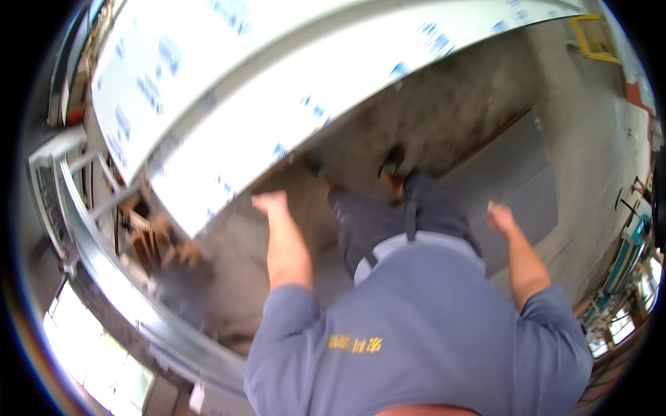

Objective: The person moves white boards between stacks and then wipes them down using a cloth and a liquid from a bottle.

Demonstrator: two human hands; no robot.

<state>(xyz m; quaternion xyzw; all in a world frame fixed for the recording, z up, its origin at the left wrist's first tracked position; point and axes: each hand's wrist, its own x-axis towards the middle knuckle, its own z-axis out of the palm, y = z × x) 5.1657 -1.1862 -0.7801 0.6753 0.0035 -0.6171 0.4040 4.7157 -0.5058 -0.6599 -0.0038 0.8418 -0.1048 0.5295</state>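
My left hand [270, 202] hangs beside the near edge of a large sheet panel [270, 111], which is wrapped in white film with blue print. Its fingers are blurred but look loosely apart, and I see nothing in them; whether they touch the panel's edge I cannot tell. On the other side of my body, my right hand [499, 216] is held low in front of a dark grey sheet [510, 180] lying on the floor. That hand is small and smeared, so its fingers cannot be made out. No object shows in it.
A metal frame with curved-looking rails [111, 263] runs along the left, with wooden pieces [146, 243] beside it. The concrete floor [583, 125] stretches to the right. A yellow frame [595, 38] stands at the far right, and teal equipment [624, 256] lines the right rim.
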